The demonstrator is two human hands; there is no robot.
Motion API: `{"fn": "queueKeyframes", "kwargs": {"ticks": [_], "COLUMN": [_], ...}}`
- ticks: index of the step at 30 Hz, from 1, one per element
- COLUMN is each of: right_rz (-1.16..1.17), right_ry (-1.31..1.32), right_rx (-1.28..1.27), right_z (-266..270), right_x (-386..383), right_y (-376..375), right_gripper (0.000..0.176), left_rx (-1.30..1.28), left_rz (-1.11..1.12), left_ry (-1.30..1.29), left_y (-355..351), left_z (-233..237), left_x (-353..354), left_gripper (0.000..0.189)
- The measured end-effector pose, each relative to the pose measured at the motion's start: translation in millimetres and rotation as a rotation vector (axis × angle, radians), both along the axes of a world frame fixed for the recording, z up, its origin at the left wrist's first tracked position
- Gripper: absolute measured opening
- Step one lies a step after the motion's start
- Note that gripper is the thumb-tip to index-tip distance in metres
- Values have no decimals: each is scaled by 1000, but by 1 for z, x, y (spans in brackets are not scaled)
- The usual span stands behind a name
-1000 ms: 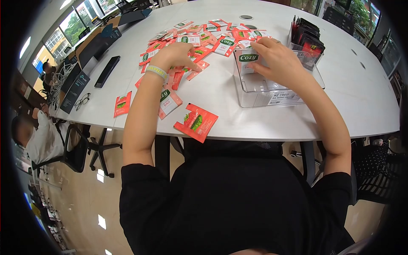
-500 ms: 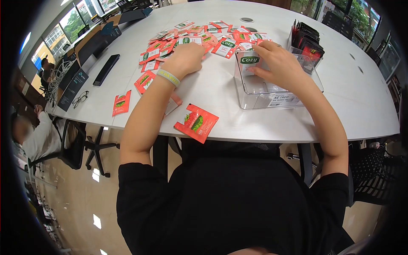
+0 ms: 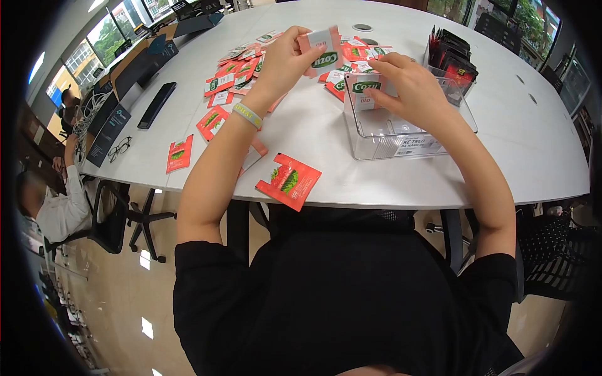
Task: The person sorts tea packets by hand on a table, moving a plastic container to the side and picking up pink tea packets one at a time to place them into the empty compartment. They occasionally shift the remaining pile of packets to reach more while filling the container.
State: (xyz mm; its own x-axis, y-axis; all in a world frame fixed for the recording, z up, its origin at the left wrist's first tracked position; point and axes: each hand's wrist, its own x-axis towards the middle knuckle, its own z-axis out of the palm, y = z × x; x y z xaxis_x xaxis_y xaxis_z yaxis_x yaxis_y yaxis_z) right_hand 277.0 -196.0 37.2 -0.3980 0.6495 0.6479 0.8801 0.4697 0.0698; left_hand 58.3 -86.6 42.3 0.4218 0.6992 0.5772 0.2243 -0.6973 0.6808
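Pink-and-white paper, a raised sachet (image 3: 325, 57), shows in the head view, its green "Cozy" lettering upside down, pinched between the thumb and fingers of the left hand (image 3: 291, 53). That forearm slants forward and inward past a pale wristband (image 3: 248, 116), wrist bent, the hand above the loose pile (image 3: 221, 83) of sachets. The right forearm angles forward and leftward, its elbow near the front edge; the right hand (image 3: 411, 84) arches over the left side of a clear bin (image 3: 373, 148). Its thumb lies against the face of an upright sachet (image 3: 369, 100) inside, with the fingers curled over the top; whether they grip it I cannot tell.

White counter (image 3: 527, 141) lies bare right of the bin and in a strip between bin and pile. One red sachet (image 3: 290, 182) reaches the counter's curved front edge, left of the bin. Behind the bin's far right corner, a group of dark packets (image 3: 450, 53) stands close. A black phone (image 3: 157, 105) lies left of the pile, well apart from the hands.
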Motion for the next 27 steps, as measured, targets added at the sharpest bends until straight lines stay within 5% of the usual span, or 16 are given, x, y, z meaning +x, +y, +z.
{"fn": "queueKeyframes", "kwargs": {"ticks": [3, 5, 9, 14, 18, 25, 27], "right_rz": [4, -47, -21, 73, 130, 266, 336], "right_ry": [15, 43, 88, 224, 353, 750, 815], "right_rx": [22, -51, 19, 127, 93, -131, -210], "right_z": [2, 7, 8, 12, 13, 18, 16], "right_x": [-3, -6, -7, -4, -3, 8, 13], "right_y": [-2, -6, -6, 0, 0, 4, 7], "right_gripper": [39, 46, 43, 21, 17, 18, 19], "left_rx": [-202, -374, -426, -282, -70, -69, 37], "left_rz": [-110, -420, -610, -576, -507, -414, -115], "left_ry": [-102, -345, -372, -375, -228, -258, -177], "left_y": [-8, -12, -25, -33, -30, -2, 13], "left_z": [2, -1, -11, -8, -12, -2, 0], "left_x": [4, 11, 27, 28, 27, 11, 0], "left_gripper": [36, 33, 30, 35, 36, 48, 52]}}
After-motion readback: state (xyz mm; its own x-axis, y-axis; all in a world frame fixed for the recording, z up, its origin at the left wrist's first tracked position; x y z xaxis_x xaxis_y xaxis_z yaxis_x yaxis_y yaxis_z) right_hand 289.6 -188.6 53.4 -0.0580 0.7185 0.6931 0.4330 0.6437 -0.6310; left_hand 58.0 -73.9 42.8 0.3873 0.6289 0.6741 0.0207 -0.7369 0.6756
